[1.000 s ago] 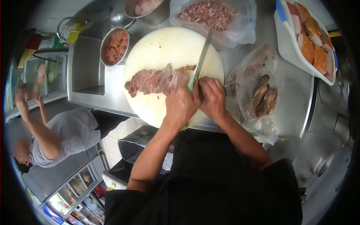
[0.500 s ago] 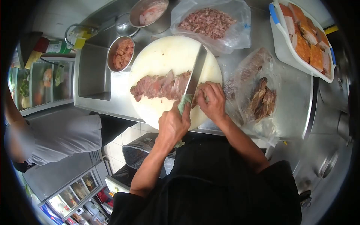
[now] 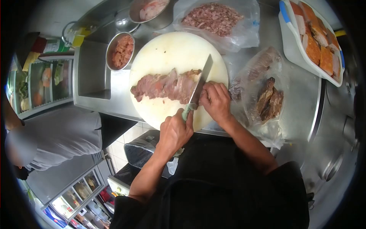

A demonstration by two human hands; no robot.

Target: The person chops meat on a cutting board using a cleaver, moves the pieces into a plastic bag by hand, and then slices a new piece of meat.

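Note:
My left hand (image 3: 175, 130) is closed around the green handle of a knife (image 3: 202, 78), low on a round white cutting board (image 3: 171, 47). The blade points up and to the right, beside the right end of a strip of sliced dark meat (image 3: 162, 87). Close against the right side of the blade is my right hand (image 3: 217, 100), its fingers curled together; what they hold, if anything, is hidden. Right of the board, a clear plastic bag (image 3: 249, 99) has dark meat pieces (image 3: 270, 100) in or on it.
Beyond the board are a bowl of pinkish meat (image 3: 122, 52), a deeper metal pot (image 3: 154, 19) and a bag of chopped meat (image 3: 211, 19). A white tub (image 3: 289, 47) of skin-on meat stands upper right. A sink (image 3: 93, 72) and a person in grey (image 3: 65, 131) are left.
The knife blade has turned to a narrower profile and shifted slightly right. A darker meat edge now shows left of it. Both hands have stayed close together, and the view has shifted a little.

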